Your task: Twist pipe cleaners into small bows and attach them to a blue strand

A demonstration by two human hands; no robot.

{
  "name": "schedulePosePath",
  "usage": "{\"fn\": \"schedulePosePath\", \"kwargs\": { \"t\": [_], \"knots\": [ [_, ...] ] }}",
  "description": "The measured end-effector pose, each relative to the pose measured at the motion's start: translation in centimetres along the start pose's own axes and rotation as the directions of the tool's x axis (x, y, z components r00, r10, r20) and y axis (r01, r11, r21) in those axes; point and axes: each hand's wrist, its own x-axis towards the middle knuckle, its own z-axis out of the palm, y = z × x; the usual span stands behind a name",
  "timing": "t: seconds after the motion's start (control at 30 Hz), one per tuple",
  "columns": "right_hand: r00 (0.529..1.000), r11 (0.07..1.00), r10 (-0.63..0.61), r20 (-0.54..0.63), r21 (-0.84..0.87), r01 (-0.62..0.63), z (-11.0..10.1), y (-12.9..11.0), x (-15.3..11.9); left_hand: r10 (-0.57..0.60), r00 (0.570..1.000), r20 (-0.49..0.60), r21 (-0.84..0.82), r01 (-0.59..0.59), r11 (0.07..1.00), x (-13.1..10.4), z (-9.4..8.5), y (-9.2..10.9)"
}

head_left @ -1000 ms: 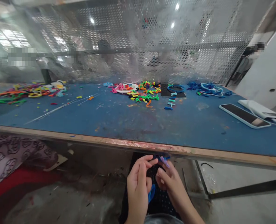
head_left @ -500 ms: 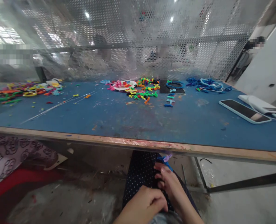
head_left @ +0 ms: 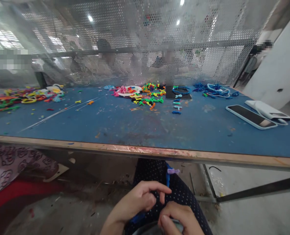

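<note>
My left hand [head_left: 143, 197] is above my lap, its index finger stretched out and the others loosely bent, with nothing visible between them. Its index fingertip is close to the lower end of a blue strip [head_left: 168, 179], and I cannot tell if they touch. A small purple knotted piece [head_left: 173, 171] sits at the top of that strip, over the dotted trousers [head_left: 181, 191]. My right hand [head_left: 180, 217], lower and nearer to me, is closed with its fingers curled in; whatever it may hold is hidden. More blue material [head_left: 138, 217] shows below my left wrist.
The blue table [head_left: 135, 127] bears a colourful pile [head_left: 149, 94], a white plate [head_left: 128, 91], a black mat [head_left: 179, 93] with a blue ring [head_left: 181, 90], blue loops [head_left: 218, 90], a phone [head_left: 251, 116] and a white device [head_left: 267, 109]. Perforated sheeting [head_left: 135, 42] stands behind.
My left hand has risen and its index finger has stretched out. My right hand has drawn back towards me and closed, away from the blue strip and purple piece.
</note>
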Motion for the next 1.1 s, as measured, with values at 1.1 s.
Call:
{"fn": "schedulePosePath", "kwargs": {
  "t": [1.1],
  "knots": [
    [0.949, 0.949, 0.276, -0.151, 0.197, -0.245, -2.8, 0.0, 5.9, 0.094, 0.975, -0.202, 0.194, -0.054, 0.979, -3.0, 0.5, 0.6]
  ]
}}
